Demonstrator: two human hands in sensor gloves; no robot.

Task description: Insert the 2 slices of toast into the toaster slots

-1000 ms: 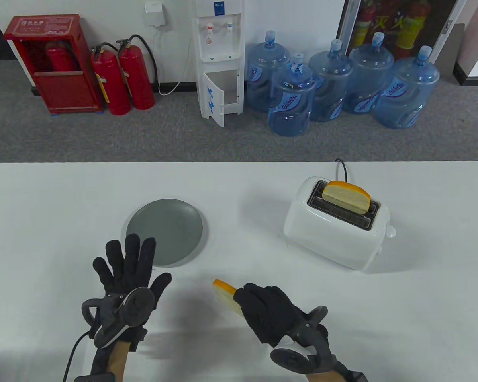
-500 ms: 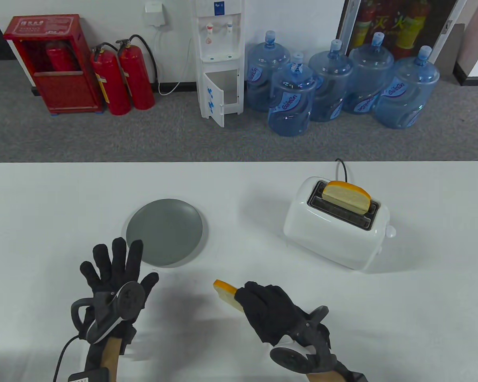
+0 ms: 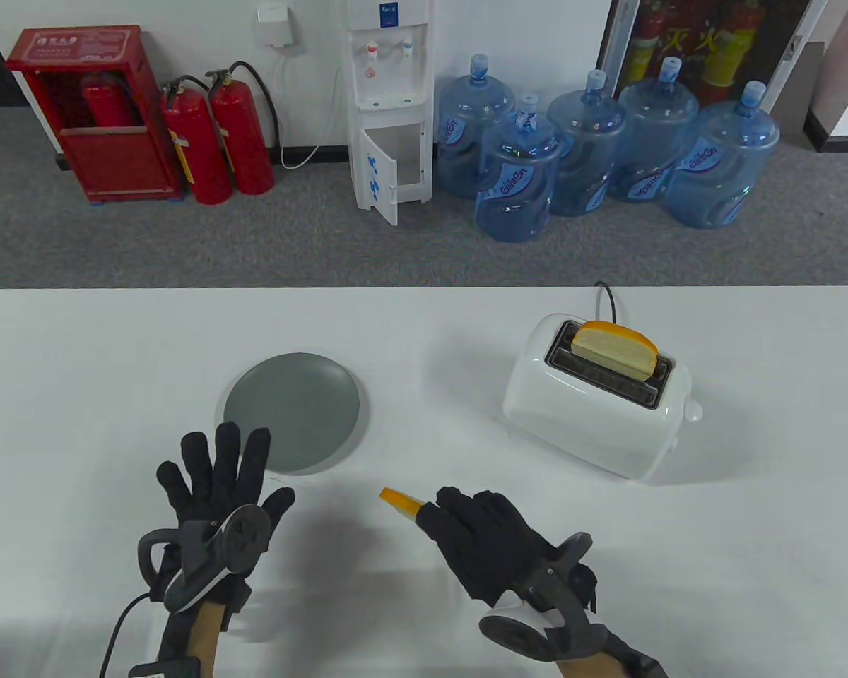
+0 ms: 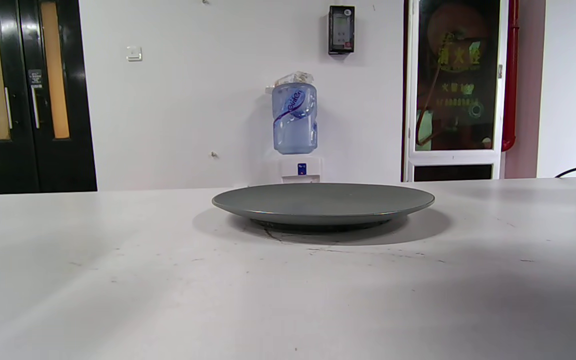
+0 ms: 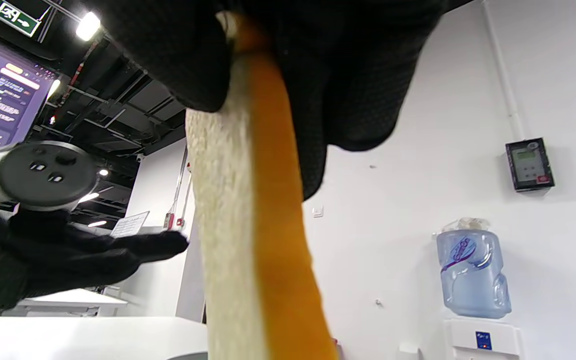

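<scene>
A white toaster [image 3: 593,417] stands at the table's right, with one slice of toast [image 3: 615,349] sticking up out of its far slot; the near slot is empty. My right hand [image 3: 477,544] grips the second slice of toast [image 3: 400,501] near the front of the table, left of the toaster. In the right wrist view that slice of toast [image 5: 253,240] hangs edge-on between my gloved fingers [image 5: 358,80]. My left hand [image 3: 219,480] hovers with fingers spread and straight, just in front of the grey plate [image 3: 291,411], holding nothing.
The grey plate [image 4: 323,202] is bare and lies left of centre. The toaster's black cord [image 3: 608,296] runs off the table's far edge. Water bottles, a dispenser and fire extinguishers stand on the floor beyond the table.
My right hand has tilted so the slice shows more edge-on, moving slightly up. My left hand drifted left and back, then returned towards the plate, still spread.
</scene>
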